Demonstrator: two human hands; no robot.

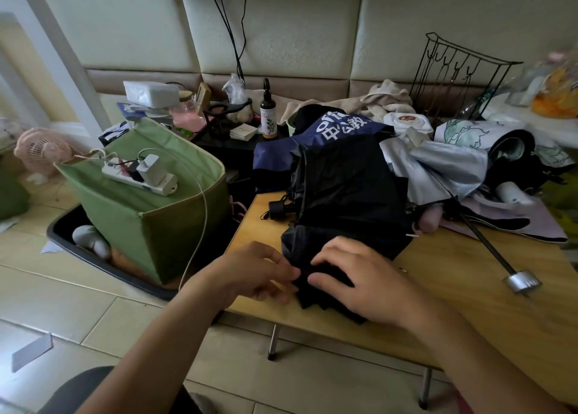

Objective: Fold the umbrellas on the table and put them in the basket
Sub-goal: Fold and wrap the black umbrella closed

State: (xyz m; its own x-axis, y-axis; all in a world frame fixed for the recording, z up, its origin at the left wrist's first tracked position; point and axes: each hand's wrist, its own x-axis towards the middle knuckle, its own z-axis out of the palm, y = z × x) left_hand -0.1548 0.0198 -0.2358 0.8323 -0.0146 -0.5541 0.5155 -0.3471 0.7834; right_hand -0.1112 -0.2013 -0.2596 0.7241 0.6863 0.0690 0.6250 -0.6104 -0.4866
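A black umbrella [344,194] lies collapsed on the wooden table [469,288], its canopy loose and its black handle [276,209] pointing left. My left hand [259,270] pinches the near edge of its fabric. My right hand [359,279] rests on the same fabric with curled fingers, gripping the folds. Behind it lie a navy umbrella with white lettering [337,129] and a silver-and-white floral umbrella [438,163] with a long shaft ending in a silver handle [520,282]. The green fabric basket [162,226] stands on the floor to the left.
A white power strip with a charger [140,174] rests on the basket's rim, its cable hanging down. A black tray [103,257] sits under the basket. A bottle [268,113], boxes, cloths and a black wire rack [459,73] crowd the back. A pink fan [40,151] stands far left.
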